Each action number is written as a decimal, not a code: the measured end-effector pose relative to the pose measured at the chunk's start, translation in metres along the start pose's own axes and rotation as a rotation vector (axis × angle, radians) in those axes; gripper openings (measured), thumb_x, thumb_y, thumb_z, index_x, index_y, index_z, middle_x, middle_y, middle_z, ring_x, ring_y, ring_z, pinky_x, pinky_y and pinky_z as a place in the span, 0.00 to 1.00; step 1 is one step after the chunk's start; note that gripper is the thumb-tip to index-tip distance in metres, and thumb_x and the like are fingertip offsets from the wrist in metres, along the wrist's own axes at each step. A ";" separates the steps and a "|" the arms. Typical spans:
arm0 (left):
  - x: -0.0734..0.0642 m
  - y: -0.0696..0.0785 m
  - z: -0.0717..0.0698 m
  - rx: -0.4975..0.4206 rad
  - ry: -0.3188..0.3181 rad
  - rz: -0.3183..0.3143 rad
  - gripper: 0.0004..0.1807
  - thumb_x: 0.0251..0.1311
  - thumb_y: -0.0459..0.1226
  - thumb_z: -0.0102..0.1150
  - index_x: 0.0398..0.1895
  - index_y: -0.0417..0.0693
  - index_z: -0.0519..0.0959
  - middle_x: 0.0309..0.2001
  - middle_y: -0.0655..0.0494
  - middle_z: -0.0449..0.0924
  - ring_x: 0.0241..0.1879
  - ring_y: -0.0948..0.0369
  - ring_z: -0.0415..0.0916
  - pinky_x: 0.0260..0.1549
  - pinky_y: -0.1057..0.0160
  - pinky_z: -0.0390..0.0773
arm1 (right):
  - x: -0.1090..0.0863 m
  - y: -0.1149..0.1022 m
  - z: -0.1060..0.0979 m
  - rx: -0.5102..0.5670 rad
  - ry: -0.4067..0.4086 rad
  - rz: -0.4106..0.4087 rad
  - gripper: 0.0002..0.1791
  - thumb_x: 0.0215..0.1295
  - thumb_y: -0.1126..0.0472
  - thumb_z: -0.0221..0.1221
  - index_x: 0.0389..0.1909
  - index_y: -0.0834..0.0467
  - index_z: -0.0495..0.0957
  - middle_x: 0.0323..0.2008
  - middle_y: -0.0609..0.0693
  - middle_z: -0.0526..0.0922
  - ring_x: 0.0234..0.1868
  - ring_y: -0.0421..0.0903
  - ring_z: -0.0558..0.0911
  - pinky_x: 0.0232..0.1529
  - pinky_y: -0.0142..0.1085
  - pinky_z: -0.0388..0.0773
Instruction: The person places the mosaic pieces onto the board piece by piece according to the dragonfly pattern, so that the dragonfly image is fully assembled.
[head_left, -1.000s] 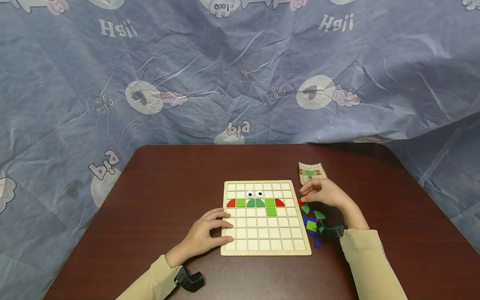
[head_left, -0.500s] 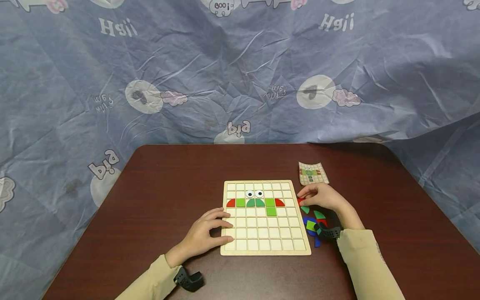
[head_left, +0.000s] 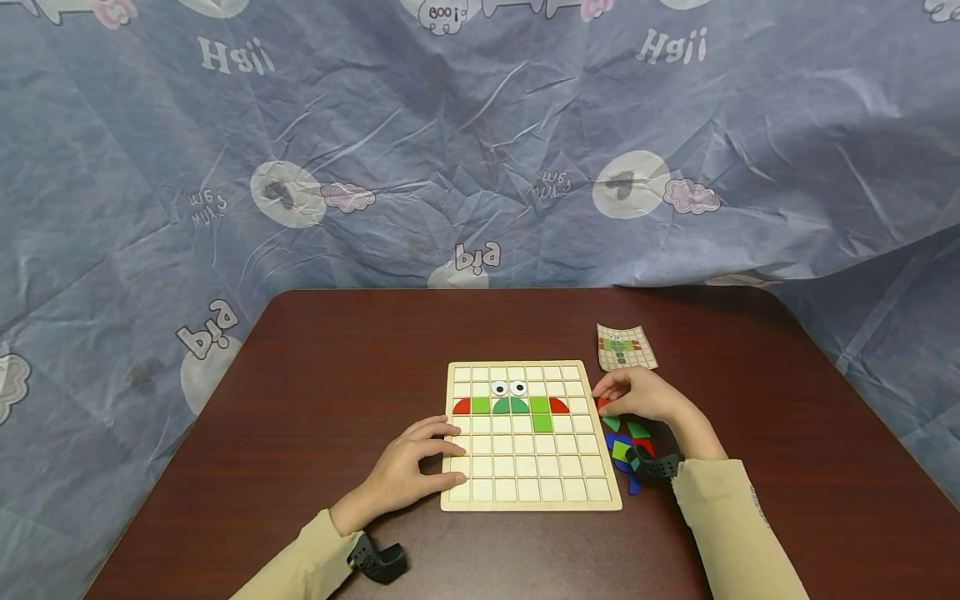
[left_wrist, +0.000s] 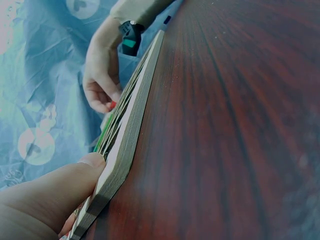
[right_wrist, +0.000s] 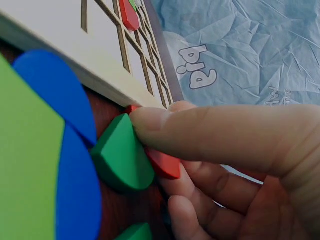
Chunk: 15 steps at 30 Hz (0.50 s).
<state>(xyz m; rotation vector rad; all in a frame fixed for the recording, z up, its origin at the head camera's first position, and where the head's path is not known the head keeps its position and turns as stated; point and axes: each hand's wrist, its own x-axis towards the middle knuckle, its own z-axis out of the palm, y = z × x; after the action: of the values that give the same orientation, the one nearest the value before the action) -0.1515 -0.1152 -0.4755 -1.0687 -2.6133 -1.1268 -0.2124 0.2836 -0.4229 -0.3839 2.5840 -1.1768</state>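
Note:
A square wooden grid board (head_left: 510, 467) lies on the table; two eye pieces (head_left: 508, 388) and several red and green tiles sit in its cells. My left hand (head_left: 412, 468) rests on the board's left edge with fingers spread; in the left wrist view its thumb (left_wrist: 75, 182) touches the top near a corner. Just off the board's right edge, my right hand (head_left: 647, 395) pinches a red tile (right_wrist: 165, 164) with a curved edge between thumb and fingers. The thumb partly hides that tile. A green quarter-round tile (right_wrist: 125, 155) lies right against it.
Several loose tiles lie right of the board, among them a light green square (head_left: 622, 451) on blue pieces and a green quarter-round (head_left: 639, 430). A pattern card (head_left: 627, 348) lies behind my right hand. Patterned blue fabric (head_left: 480, 167) hangs beyond the table.
My right hand has moved slightly left and down onto the red tile, and its fingers have closed in. More of the pattern card shows. The left hand has stayed put.

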 end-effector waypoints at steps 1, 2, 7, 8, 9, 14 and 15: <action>0.000 0.000 0.000 0.000 0.001 0.000 0.17 0.53 0.54 0.64 0.43 0.59 0.83 0.56 0.62 0.73 0.65 0.57 0.60 0.57 0.49 0.69 | 0.000 0.000 0.000 0.007 -0.005 -0.001 0.14 0.50 0.66 0.69 0.38 0.65 0.80 0.33 0.53 0.81 0.36 0.48 0.77 0.36 0.37 0.79; 0.000 0.000 0.000 -0.001 0.002 0.001 0.17 0.53 0.54 0.64 0.43 0.59 0.83 0.56 0.62 0.73 0.65 0.57 0.60 0.57 0.49 0.69 | 0.000 -0.001 0.000 0.011 -0.009 0.003 0.14 0.50 0.66 0.69 0.38 0.66 0.80 0.33 0.53 0.81 0.35 0.47 0.77 0.35 0.37 0.79; 0.000 -0.001 0.000 -0.007 0.004 0.003 0.17 0.53 0.55 0.64 0.43 0.59 0.83 0.56 0.62 0.73 0.65 0.57 0.60 0.57 0.50 0.69 | -0.001 -0.003 -0.001 0.036 -0.008 0.044 0.15 0.50 0.65 0.69 0.37 0.67 0.80 0.32 0.54 0.83 0.32 0.46 0.80 0.33 0.36 0.80; 0.000 -0.001 0.000 -0.005 0.003 0.003 0.17 0.53 0.55 0.64 0.43 0.59 0.83 0.56 0.62 0.73 0.65 0.57 0.60 0.57 0.50 0.69 | -0.002 -0.004 -0.002 0.039 0.004 0.056 0.14 0.50 0.64 0.69 0.37 0.67 0.80 0.32 0.53 0.83 0.32 0.46 0.80 0.33 0.36 0.80; 0.000 -0.001 0.000 -0.005 0.002 0.004 0.17 0.54 0.55 0.64 0.43 0.59 0.83 0.56 0.62 0.73 0.65 0.57 0.60 0.57 0.51 0.69 | -0.002 -0.005 -0.002 0.045 0.013 0.062 0.14 0.51 0.64 0.69 0.37 0.67 0.80 0.32 0.53 0.83 0.31 0.45 0.81 0.33 0.36 0.80; 0.000 -0.001 0.000 -0.002 0.002 0.009 0.17 0.54 0.54 0.64 0.43 0.59 0.83 0.56 0.61 0.73 0.65 0.56 0.60 0.57 0.50 0.69 | -0.004 -0.011 -0.005 0.071 0.054 0.062 0.14 0.55 0.60 0.67 0.39 0.65 0.82 0.32 0.53 0.84 0.32 0.48 0.82 0.34 0.37 0.81; 0.000 -0.001 0.000 -0.002 0.002 0.010 0.17 0.54 0.54 0.64 0.43 0.59 0.83 0.56 0.60 0.73 0.65 0.56 0.60 0.57 0.50 0.69 | -0.004 -0.012 -0.005 0.079 0.051 0.047 0.14 0.56 0.60 0.67 0.40 0.65 0.82 0.32 0.53 0.84 0.33 0.49 0.82 0.34 0.37 0.81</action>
<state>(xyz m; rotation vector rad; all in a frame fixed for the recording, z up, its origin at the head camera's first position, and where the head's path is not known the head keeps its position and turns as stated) -0.1525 -0.1157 -0.4763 -1.0785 -2.6028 -1.1289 -0.2089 0.2807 -0.4098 -0.2781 2.5652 -1.2842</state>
